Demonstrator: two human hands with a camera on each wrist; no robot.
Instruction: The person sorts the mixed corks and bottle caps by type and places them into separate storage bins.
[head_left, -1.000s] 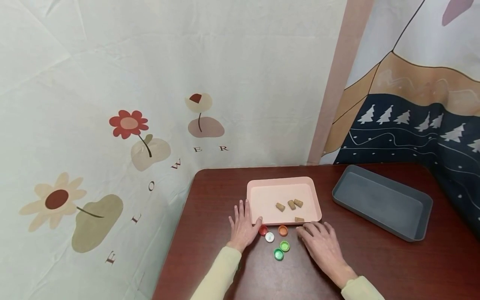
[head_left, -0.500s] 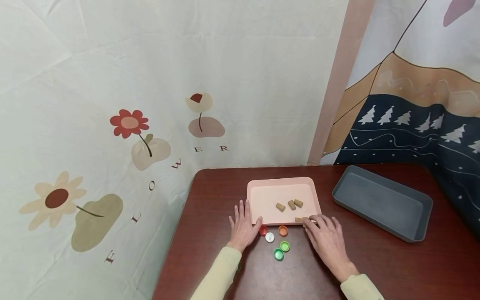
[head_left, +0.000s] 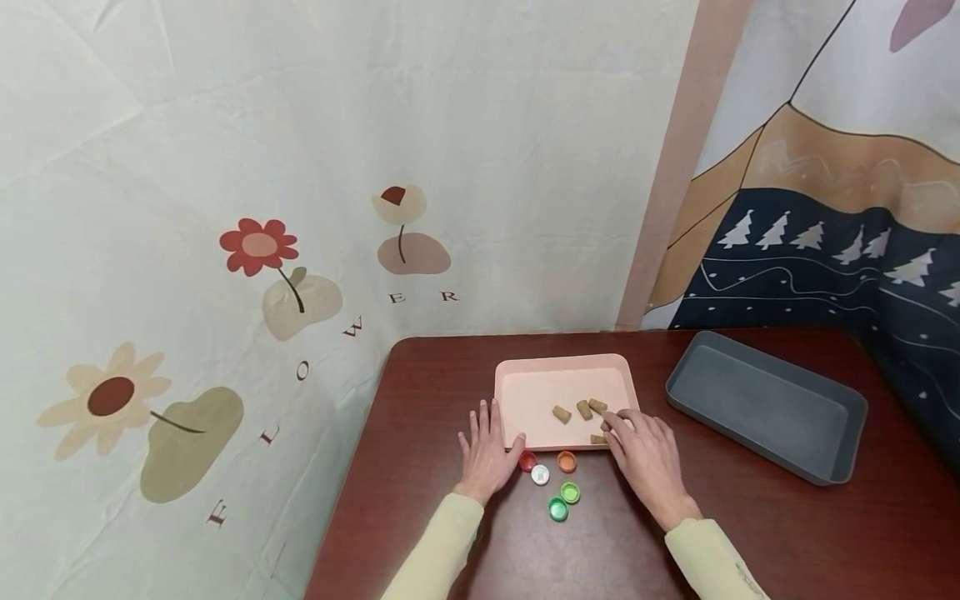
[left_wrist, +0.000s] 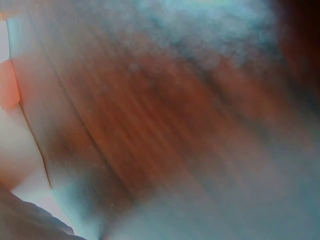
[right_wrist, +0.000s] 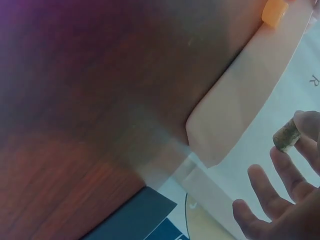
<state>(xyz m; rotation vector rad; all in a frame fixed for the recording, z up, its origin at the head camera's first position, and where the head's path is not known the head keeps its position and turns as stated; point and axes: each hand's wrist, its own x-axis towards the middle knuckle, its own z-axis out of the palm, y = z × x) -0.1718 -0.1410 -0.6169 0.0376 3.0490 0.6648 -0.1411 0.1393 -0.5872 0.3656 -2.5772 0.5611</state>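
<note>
A pink tray lies on the table with several short brown corks in it, toward its right and near side. My right hand is over the tray's near right corner. In the right wrist view this hand pinches a cork between thumb and fingertips, while its other fingers spread loosely. My left hand rests beside the tray's left side, fingers spread and the thumb at the near left corner. Just in front of the tray are a red bottle cap, a white cap and an orange cap.
Closer to me lie a light green cap and a darker green cap. A dark grey tray stands at an angle on the right of the brown table. A printed cloth hangs behind the table.
My right hand has gone from the table in front of the pink tray, past its near right corner, up over the tray. The left hand has stayed in place.
</note>
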